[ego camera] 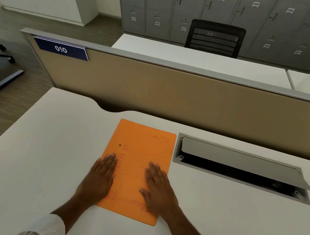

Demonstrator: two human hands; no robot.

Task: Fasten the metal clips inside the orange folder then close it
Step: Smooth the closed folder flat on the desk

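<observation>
The orange folder [140,148] lies closed and flat on the white desk [29,157], its printed front cover facing up. My left hand [100,178] rests palm down on the folder's left edge, fingers straight and together. Flat on the folder's lower right part lies my right hand [157,190], thumb spread toward the middle. Neither hand grips anything. The metal clips are hidden inside the folder.
A cable tray [242,170] with its grey lid propped open is set into the desk right of the folder. A tan partition [174,94] labelled 010 stands behind the desk. Office chairs and grey lockers are farther back.
</observation>
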